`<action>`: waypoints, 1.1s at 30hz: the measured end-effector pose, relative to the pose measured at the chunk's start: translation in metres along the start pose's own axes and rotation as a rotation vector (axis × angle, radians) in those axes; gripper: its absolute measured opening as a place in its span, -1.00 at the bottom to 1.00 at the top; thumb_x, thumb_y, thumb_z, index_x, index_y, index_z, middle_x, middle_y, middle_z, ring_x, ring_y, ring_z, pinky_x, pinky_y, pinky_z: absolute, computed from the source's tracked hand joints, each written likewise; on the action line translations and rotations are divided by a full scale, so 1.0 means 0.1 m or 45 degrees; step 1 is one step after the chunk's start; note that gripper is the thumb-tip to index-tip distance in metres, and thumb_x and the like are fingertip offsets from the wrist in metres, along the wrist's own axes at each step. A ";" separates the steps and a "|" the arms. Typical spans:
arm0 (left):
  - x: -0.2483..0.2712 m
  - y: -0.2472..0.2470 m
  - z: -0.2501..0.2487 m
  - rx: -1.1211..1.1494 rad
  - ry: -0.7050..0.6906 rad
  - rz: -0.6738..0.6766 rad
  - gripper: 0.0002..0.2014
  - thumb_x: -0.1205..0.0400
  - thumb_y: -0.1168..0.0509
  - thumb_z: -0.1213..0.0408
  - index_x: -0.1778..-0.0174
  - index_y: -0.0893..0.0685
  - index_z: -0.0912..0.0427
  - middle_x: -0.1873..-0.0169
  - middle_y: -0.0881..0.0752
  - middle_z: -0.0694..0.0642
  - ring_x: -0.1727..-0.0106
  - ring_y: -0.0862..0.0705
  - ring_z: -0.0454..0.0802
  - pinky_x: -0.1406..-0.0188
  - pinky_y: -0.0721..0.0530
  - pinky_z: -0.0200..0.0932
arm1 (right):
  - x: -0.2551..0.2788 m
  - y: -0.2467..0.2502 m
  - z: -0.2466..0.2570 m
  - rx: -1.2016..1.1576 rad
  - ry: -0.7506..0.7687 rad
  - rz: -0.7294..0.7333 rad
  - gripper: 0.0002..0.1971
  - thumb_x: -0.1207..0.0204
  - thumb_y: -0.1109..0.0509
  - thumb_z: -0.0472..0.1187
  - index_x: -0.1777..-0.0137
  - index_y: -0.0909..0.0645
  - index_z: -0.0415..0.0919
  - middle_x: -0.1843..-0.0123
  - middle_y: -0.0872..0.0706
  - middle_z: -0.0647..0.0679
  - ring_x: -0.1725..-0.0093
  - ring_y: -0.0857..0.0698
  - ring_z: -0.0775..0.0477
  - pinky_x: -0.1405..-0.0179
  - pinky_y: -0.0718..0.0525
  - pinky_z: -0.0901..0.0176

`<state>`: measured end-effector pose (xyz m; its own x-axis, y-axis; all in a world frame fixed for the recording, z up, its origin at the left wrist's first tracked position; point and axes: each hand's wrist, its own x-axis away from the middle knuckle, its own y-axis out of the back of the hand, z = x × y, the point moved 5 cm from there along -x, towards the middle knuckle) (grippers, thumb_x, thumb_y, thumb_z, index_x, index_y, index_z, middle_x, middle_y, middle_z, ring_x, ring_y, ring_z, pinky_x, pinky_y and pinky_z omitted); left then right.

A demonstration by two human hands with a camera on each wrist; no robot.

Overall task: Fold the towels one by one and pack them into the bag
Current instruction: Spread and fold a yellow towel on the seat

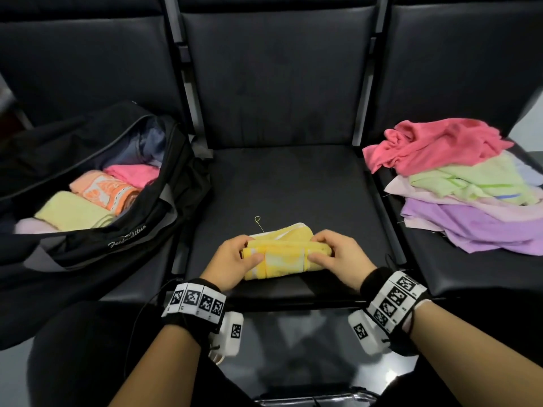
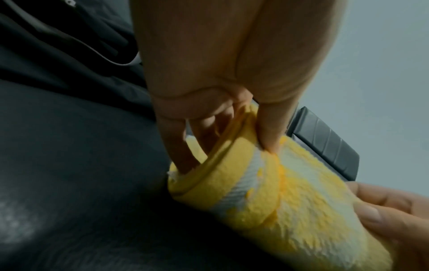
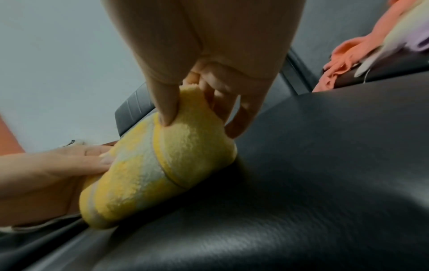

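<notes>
A yellow and white towel [image 1: 285, 257] lies rolled up near the front edge of the middle black seat [image 1: 293, 183]. My left hand [image 1: 235, 257] grips its left end, thumb on top and fingers tucked into the roll [image 2: 232, 183]. My right hand [image 1: 332, 254] grips the right end [image 3: 174, 155] the same way. A black bag [image 1: 123, 230] stands unzipped on the left seat, holding rolled towels: pale yellow [image 1: 73, 212], orange patterned [image 1: 108, 192] and pink [image 1: 132, 174].
A loose pile of unfolded towels lies on the right seat: a pink-red one [image 1: 435, 145] on top, a light green one [image 1: 476, 180] and a purple one [image 1: 484, 227] under it. Metal armrest bars [image 1: 364, 83] separate the seats.
</notes>
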<state>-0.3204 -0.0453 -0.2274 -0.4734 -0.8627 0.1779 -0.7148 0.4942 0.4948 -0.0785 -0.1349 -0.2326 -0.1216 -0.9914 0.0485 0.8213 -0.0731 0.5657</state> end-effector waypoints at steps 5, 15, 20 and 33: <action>-0.07 0.08 0.08 0.009 0.069 -0.123 -0.92 -0.60 -0.48 0.30 0.05 -0.73 0.18 0.30 -0.71 -0.04 0.30 -0.62 -0.23 0.31 -0.54 -0.44 | -0.19 -0.03 -0.03 -0.165 -0.065 -0.124 -0.73 -0.40 -0.58 0.01 -0.06 -0.63 0.21 0.01 -0.76 0.12 -0.04 -0.71 0.05 -0.12 -0.66 0.08; -0.16 0.05 0.30 -0.013 0.295 -0.213 -0.78 -0.63 -0.44 0.16 0.29 -0.61 0.07 0.43 -0.59 -0.05 0.35 -0.58 -0.08 0.32 -0.54 -0.10 | -0.37 -0.16 -0.17 -0.116 -0.285 -0.076 -0.49 -0.45 -0.60 -0.01 -0.38 -0.59 -0.05 -0.17 -0.71 0.00 -0.18 -0.67 -0.02 -0.25 -0.60 0.10; -0.16 0.02 0.34 0.118 0.445 -0.183 -0.86 -0.62 -0.43 0.21 0.02 -0.69 0.19 0.06 -0.77 0.28 -0.01 -0.77 0.29 -0.01 -0.77 0.34 | -0.37 -0.16 -0.25 0.106 -0.468 -0.094 -0.51 -0.43 -0.56 0.17 -0.27 -0.65 -0.06 -0.02 -0.69 0.00 -0.05 -0.64 -0.01 -0.02 -0.50 0.19; -0.09 -0.05 0.29 0.113 0.420 -0.200 -0.89 -0.50 -0.49 0.32 0.19 -0.71 0.03 0.24 -0.67 -0.01 0.16 -0.67 0.05 0.18 -0.65 -0.04 | -0.32 -0.15 -0.11 -0.318 -0.537 -0.135 -0.72 -0.30 -0.66 -0.19 0.23 -0.56 -0.21 0.29 -0.54 -0.06 0.27 -0.50 0.00 0.29 -0.43 0.10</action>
<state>-0.3273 -0.0368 -0.2568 -0.1732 -0.9097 0.3774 -0.8140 0.3480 0.4651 -0.0803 -0.1028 -0.2514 -0.3837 -0.8508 0.3591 0.8945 -0.2459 0.3734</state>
